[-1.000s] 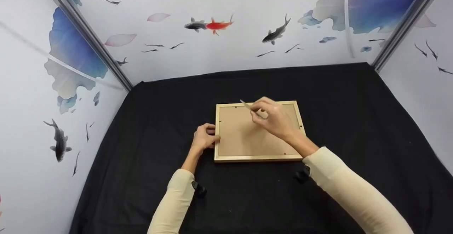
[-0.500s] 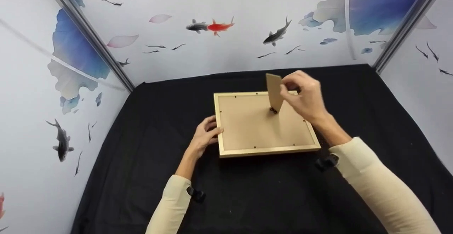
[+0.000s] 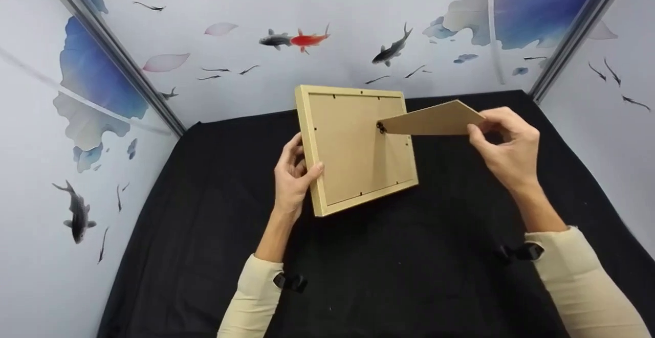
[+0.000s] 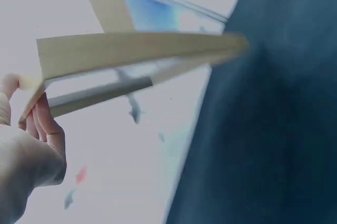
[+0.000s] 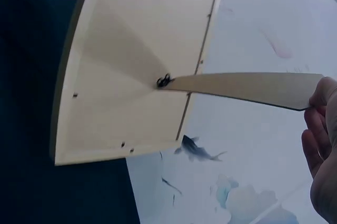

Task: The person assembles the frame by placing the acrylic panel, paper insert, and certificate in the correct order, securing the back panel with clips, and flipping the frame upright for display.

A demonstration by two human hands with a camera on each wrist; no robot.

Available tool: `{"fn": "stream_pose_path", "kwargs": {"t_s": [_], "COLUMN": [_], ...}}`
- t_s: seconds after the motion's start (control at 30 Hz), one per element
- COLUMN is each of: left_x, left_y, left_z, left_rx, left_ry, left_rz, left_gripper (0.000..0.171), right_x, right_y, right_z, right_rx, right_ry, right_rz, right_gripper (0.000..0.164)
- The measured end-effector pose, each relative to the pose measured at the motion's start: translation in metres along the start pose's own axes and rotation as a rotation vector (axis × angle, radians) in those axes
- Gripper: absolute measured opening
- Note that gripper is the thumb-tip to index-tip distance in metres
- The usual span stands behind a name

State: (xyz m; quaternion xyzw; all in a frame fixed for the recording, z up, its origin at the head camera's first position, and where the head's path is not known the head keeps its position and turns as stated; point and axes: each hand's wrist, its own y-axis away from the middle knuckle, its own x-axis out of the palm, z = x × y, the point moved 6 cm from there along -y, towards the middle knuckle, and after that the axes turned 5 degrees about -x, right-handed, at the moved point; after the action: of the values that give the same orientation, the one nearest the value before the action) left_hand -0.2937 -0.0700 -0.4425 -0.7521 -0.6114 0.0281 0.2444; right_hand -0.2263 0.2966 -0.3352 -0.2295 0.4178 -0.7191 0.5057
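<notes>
A light wooden picture frame (image 3: 348, 159) is tilted up off the black cloth, its brown backing facing me. My left hand (image 3: 294, 179) grips its left edge, thumb on the back rim and fingers behind. From a small black hinge (image 3: 381, 127) on the backing, a flat easel stand (image 3: 430, 120) sticks out to the right. Thumb and fingers of my right hand (image 3: 509, 146) pinch the free end of that stand. In the right wrist view the stand (image 5: 242, 87) stands well away from the backing (image 5: 126, 50). The frame's front shows only edge-on in the left wrist view.
Black cloth (image 3: 389, 276) covers the table. White panels (image 3: 348, 0) printed with fish and leaves enclose the back and both sides, with metal posts (image 3: 117, 57) at the corners. Small black tabs (image 3: 361, 194) line the frame's back rim.
The frame has gone from lying on the cloth to tilted up in my left hand. My right hand has swung the stand outward and moved right with its end.
</notes>
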Motion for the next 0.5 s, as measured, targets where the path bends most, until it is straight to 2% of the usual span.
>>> {"fn": "stream_pose_path", "kwargs": {"t_s": [0.17,0.27,0.4,0.5], "left_x": [0.021,0.033,0.048,0.057], "left_y": [-0.003,-0.002,0.004,0.007], "left_z": [-0.036,-0.053,-0.071,-0.081], "left_rx": [0.192,0.286,0.382,0.423], "left_ry": [-0.027,-0.080,-0.184,-0.264], "left_rz": [-0.021,-0.033,-0.060,-0.072], "left_gripper": [0.077,0.075,0.071,0.071], "right_x": [-0.013,-0.014,-0.007,0.001], "right_y": [0.017,0.026,0.035,0.040], "right_z": [-0.011,-0.018,-0.027,-0.032], "right_rx": [0.049,0.086,0.126,0.141], "right_ry": [-0.061,-0.060,-0.027,-0.013], "right_rz": [-0.031,-0.019,0.029,0.075], "right_gripper": [0.014,0.014,0.013,0.012]}}
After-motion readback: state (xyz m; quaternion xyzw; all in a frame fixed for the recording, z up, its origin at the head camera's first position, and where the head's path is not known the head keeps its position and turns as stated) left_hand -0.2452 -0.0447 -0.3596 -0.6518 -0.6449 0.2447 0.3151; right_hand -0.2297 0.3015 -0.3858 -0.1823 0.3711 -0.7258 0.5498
